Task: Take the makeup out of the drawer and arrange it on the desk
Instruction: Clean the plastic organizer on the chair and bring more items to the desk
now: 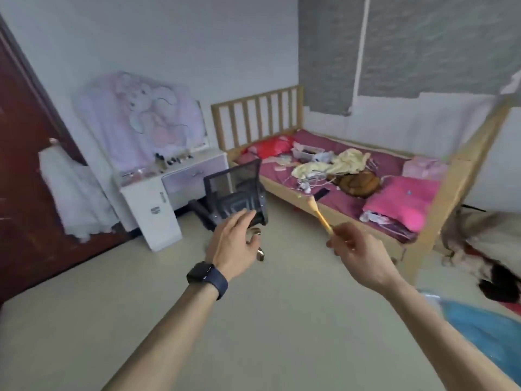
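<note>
At far left I see a dark door (17,165) with a white dress (76,193) hanging on it. Next comes the desk (146,204); the makeup (169,160), small bottles, stands along the desktop's back edge, and the drawer (194,176) under the front edge looks closed. A black chair (234,190) sits tilted just right of the desk. My left hand (234,246), with a watch (204,273) on the wrist, is raised in front of the chair, fingers loosely spread and gripping nothing I can make out. My right hand (358,255) pinches the lower end of a yellow stick (320,214), whose pale rounded tip points up toward the bed (253,117), which is strewn with clothes.
</note>
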{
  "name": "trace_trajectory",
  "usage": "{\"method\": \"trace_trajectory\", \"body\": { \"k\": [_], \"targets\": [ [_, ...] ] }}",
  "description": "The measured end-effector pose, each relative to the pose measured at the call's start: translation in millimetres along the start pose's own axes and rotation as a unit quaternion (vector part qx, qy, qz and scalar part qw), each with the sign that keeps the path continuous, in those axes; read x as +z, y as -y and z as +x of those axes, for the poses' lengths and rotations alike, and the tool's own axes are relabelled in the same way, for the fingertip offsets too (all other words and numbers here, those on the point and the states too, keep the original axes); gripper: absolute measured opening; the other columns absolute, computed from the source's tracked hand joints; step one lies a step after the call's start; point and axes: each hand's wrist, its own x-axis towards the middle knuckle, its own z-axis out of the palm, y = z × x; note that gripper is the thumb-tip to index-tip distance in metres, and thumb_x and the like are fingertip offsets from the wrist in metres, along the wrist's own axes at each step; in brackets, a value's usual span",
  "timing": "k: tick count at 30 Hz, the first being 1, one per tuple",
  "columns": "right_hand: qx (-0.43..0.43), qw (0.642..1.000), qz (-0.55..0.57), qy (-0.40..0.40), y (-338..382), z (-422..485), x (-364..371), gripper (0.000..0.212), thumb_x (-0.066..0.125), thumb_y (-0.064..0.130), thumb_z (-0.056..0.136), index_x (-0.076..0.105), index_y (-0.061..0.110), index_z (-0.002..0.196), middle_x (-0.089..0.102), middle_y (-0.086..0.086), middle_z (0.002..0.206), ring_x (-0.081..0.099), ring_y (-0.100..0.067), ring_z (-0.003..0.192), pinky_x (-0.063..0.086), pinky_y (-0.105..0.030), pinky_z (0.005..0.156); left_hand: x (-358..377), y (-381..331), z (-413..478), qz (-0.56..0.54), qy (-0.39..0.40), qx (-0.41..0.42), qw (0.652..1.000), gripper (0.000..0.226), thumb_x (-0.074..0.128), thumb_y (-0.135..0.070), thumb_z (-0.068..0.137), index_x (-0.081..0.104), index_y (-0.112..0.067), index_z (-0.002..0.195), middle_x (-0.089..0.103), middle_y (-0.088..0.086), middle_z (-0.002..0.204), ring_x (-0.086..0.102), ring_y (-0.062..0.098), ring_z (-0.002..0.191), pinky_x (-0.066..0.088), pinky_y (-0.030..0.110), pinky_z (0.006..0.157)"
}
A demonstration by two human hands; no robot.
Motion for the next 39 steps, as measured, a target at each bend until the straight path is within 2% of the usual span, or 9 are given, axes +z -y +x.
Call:
{"method": "trace_trajectory", "body": {
  "k": [5,8,12,16,21,26,30,35,39],
  "targets": [
    [-0.056,0.995,0.051,0.070,83.9,85.4,116.2,0.008,0.058,0.028,0.100,0.063,0.032,0.096,0.073,0.020,0.084,0.068,-0.006,0.074,0.058,-0.032,0.069,-65.5,133.2,16.8,0.049,-0.030,-0.087,0.995,0.055,0.056,-0.027,0.096,0.043,-0.020,0.149,0.041,0.000,0.155,0.037,0.019,0.142,0.026,0.029,0.116],
    [-0.079,0.988,0.076,0.105,119.5,131.3,169.7,0.008,0.058,0.027,0.100,0.062,0.033,0.096,0.072,0.022,0.083,0.070,-0.012,0.069,0.058,-0.032,0.063,-86.4,191.6,36.8,0.057,-0.051,-0.127,0.989,0.054,0.058,-0.024,0.095,0.047,-0.017,0.147,0.043,0.002,0.153,0.038,0.019,0.141,0.025,0.027,0.115],
    [-0.096,0.983,0.094,0.122,149.8,198.2,233.1,0.008,0.059,0.027,0.100,0.063,0.031,0.095,0.074,0.016,0.084,0.069,-0.007,0.080,0.056,-0.034,0.077,-95.3,263.9,81.9,0.064,-0.068,-0.164,0.982,0.054,0.058,-0.026,0.094,0.046,-0.020,0.147,0.042,0.001,0.154,0.035,0.017,0.143,0.022,0.024,0.116],
    [-0.111,0.977,0.106,0.150,165.8,276.8,292.5,0.009,0.058,0.028,0.100,0.064,0.033,0.096,0.073,0.023,0.084,0.068,-0.003,0.076,0.056,-0.029,0.069,-94.0,329.2,147.1,0.078,-0.078,-0.183,0.977,0.055,0.056,-0.028,0.095,0.045,-0.022,0.148,0.040,-0.001,0.155,0.034,0.017,0.143,0.023,0.028,0.117],
    [-0.128,0.967,0.142,0.170,187.1,393.1,353.0,0.008,0.061,0.026,0.099,0.064,0.031,0.095,0.074,0.024,0.084,0.067,0.004,0.078,0.046,-0.013,0.064,-97.7,397.9,239.6,0.090,-0.094,-0.215,0.968,0.054,0.057,-0.027,0.095,0.046,-0.021,0.147,0.044,0.000,0.153,0.040,0.019,0.140,0.032,0.034,0.113],
    [-0.140,0.960,0.161,0.184,209.6,493.7,402.8,0.004,0.060,0.032,0.099,0.064,0.033,0.096,0.075,0.022,0.086,0.068,0.003,0.079,0.051,-0.026,0.072,-102.3,460.2,311.5,0.096,-0.101,-0.243,0.960,0.055,0.055,-0.028,0.096,0.042,-0.021,0.149,0.041,-0.001,0.155,0.038,0.018,0.141,0.033,0.035,0.113],
    [-0.146,0.955,0.166,0.200,217.6,556.0,450.2,0.004,0.063,0.035,0.098,0.065,0.032,0.096,0.075,0.021,0.087,0.069,0.003,0.081,0.050,-0.019,0.070,-97.7,515.1,360.4,0.086,-0.100,-0.249,0.960,0.056,0.054,-0.027,0.097,0.039,-0.022,0.151,0.038,-0.001,0.157,0.035,0.016,0.143,0.030,0.036,0.116],
    [-0.129,0.950,0.157,0.235,227.6,628.9,523.5,0.005,0.064,0.029,0.097,0.067,0.031,0.092,0.075,0.017,0.082,0.069,-0.001,0.071,0.047,-0.008,0.061,-81.6,593.6,421.3,0.070,-0.101,-0.258,0.958,0.055,0.056,-0.027,0.097,0.041,-0.023,0.149,0.039,-0.002,0.155,0.035,0.016,0.142,0.030,0.033,0.116],
    [-0.127,0.946,0.135,0.266,240.8,685.9,587.3,0.005,0.065,0.029,0.098,0.069,0.032,0.098,0.074,0.015,0.083,0.068,-0.003,0.071,0.048,-0.012,0.063,-78.0,660.4,484.0,0.042,-0.110,-0.237,0.964,0.053,0.055,-0.031,0.097,0.042,-0.028,0.148,0.043,-0.007,0.151,0.038,0.014,0.138,0.034,0.028,0.111]
  ]
}}
